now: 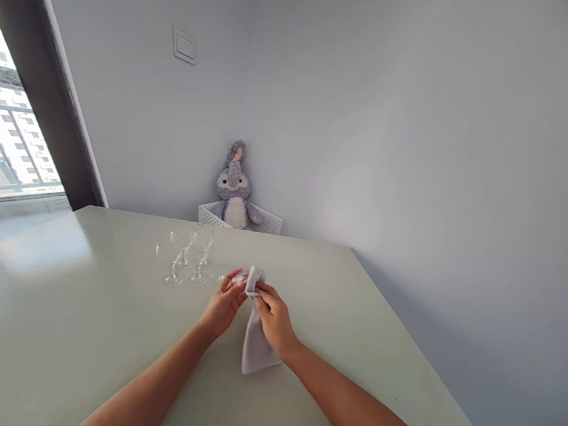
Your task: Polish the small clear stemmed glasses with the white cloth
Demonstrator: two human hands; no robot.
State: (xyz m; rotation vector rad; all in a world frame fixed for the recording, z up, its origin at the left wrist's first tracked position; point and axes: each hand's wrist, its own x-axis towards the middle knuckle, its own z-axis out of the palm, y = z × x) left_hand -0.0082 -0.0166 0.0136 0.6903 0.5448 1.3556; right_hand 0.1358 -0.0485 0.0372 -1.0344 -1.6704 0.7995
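My left hand (222,306) is closed around a clear stemmed glass (240,278), which is tipped on its side just above the table. A pale grey cloth (257,348) is pinched in my right hand (276,319). The folded upper part of the cloth presses against the right end of the glass, and its lower part hangs toward the table. Cloth and fingers hide much of the glass. To the left of my hands, several clear stemmed glasses (173,277) stand upright in a close group.
The pale table (116,331) reaches back toward the corner of the walls. Beyond its far edge, a purple plush toy (236,198) sits in a white perforated basket (273,224). A light switch (184,46) is on the wall, and a window (11,126) lies at left.
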